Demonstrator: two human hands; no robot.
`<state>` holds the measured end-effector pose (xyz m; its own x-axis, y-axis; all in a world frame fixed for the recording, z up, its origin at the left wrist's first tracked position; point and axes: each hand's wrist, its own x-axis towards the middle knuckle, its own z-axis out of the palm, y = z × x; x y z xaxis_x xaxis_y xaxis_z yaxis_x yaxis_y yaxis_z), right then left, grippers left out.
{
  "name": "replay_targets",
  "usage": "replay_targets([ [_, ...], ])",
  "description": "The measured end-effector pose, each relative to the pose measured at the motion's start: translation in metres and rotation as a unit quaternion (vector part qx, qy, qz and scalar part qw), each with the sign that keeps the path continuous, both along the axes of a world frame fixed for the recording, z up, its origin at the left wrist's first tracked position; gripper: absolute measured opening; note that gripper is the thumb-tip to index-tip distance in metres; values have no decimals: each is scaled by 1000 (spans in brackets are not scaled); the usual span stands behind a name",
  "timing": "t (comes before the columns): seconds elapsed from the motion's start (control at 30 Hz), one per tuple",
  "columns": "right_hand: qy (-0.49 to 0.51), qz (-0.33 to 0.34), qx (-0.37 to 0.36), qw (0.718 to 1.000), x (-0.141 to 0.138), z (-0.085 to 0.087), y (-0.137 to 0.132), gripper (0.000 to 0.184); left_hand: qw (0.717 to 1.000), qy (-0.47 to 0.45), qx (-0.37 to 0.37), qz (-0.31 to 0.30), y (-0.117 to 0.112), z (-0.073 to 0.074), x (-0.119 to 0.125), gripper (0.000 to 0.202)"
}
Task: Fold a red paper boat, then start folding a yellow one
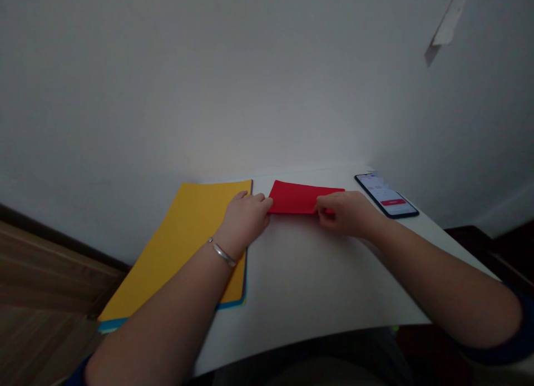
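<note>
A folded red paper (297, 197) lies on the white table (308, 275) near the wall. My left hand (245, 218), with a silver bracelet at the wrist, has its fingers curled and pinches the paper's left edge. My right hand (347, 212) is closed in a pinch on the paper's lower right edge. Both hands rest on the tabletop.
A stack of coloured sheets with a yellow one on top (183, 247) lies at the left, overhanging the table's edge. A phone (386, 195) with a lit screen lies at the back right. A white wall rises right behind the table. Wooden floor shows at left.
</note>
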<state>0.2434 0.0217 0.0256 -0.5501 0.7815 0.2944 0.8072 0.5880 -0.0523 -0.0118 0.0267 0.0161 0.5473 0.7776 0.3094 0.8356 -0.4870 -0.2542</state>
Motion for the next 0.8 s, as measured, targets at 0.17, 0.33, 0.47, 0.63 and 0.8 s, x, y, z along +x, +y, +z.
replay_targets([
  [0.17,-10,-7,-14,1000,1,1,1,8,999,20,-18,36,-1,1,-3,14],
  [0.33,-18,-26,-24,999,0,2,1,7,999,35,-5,40,-4,4,-1,15],
  [0.47,-30,-47,-13,998,2,2,2,7,997,40,-4,60,-7,5,0,18],
  [0.63,-16,-54,-3,998,4,-1,4,8,994,3,4,105,-7,7,4,22],
  [0.8,22,-41,1,999,-6,-6,1,10,998,-38,-36,46,-10,7,14,40],
])
